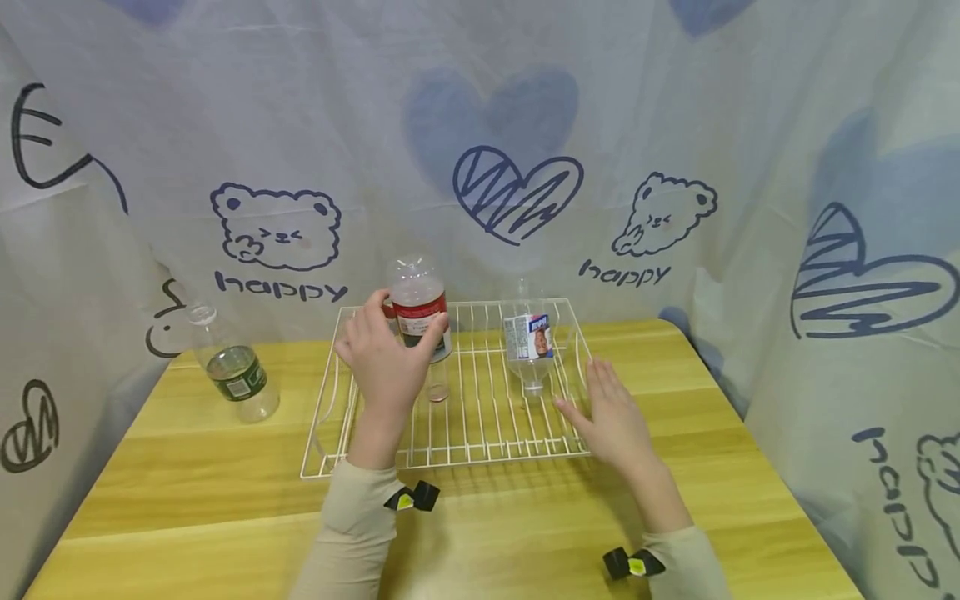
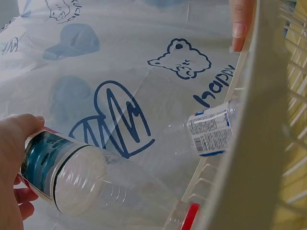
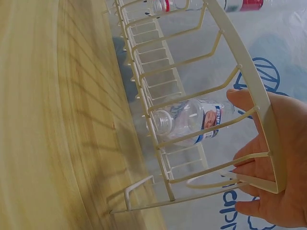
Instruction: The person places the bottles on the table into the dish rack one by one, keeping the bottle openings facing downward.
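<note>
My left hand (image 1: 390, 350) grips a clear plastic bottle (image 1: 417, 292) with a red and dark label, round its label. It is upside down over the left half of a white wire rack (image 1: 495, 457), its red-ringed neck (image 2: 190, 216) pointing down at the rack. My right hand (image 1: 617, 417) lies along the rack's right side with fingers straight and thumb spread. In the right wrist view that hand (image 3: 283, 143) sits against the rack's rim. Another clear bottle (image 1: 528, 337), with a white and blue label, stands neck-down in the rack's right half.
A clear bottle with a green label (image 1: 238, 375) stands upright on the wooden table (image 1: 195, 500), left of the rack. White cloth (image 1: 360, 108) printed with hearts and bears hangs behind the table and at both sides.
</note>
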`<state>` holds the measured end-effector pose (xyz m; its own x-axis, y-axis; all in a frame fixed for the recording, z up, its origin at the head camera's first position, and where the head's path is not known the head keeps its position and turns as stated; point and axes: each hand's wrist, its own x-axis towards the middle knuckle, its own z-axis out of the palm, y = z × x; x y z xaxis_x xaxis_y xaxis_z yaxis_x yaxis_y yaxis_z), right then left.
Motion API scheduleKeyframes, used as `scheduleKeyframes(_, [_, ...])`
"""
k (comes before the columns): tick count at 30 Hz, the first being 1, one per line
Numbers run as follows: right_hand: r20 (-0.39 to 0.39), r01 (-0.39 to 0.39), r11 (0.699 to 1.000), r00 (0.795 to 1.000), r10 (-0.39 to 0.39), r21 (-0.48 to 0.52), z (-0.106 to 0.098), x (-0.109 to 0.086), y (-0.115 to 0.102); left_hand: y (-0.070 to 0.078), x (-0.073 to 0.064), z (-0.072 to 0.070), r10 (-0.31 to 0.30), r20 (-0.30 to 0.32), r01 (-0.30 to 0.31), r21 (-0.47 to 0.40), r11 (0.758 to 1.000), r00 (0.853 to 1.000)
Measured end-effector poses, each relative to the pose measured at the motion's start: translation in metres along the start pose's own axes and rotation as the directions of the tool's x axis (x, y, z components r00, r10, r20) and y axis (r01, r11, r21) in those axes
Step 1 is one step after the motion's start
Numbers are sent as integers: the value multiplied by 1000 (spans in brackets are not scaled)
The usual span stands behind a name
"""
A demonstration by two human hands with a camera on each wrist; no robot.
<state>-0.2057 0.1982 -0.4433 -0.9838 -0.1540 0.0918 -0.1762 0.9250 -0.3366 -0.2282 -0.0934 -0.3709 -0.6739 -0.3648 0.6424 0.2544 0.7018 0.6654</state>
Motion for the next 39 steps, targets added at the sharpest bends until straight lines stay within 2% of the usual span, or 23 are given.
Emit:
scheduleKeyframes(6, [12, -9, 1000, 1000, 9, -2, 0, -1, 0, 13, 8, 16, -52, 115, 44, 64, 997, 992])
scheduleKeyframes(13, [14, -6, 1000, 1000, 6, 1, 0, -3, 2, 18, 14, 30, -149, 214, 132, 92, 987, 965])
scheduleKeyframes(18, [11, 3, 1000, 1000, -3, 7, 2, -2, 5, 17, 18, 36, -229, 267, 203, 122, 972, 936])
scheduleKeyframes(26, [24, -1, 1000, 1000, 0, 23, 3, -1, 3, 16, 28, 43, -311, 344, 255, 198, 946, 886])
scheduleKeyframes(31, [20, -6, 999, 1000, 5, 39, 3, 0, 4, 18, 34, 51, -333, 397, 237, 272, 933, 856])
scheduleKeyframes(39, [22, -1, 999, 1000, 0, 51, 3, 1, 3, 15, 40, 59, -332, 447, 180, 348, 920, 831])
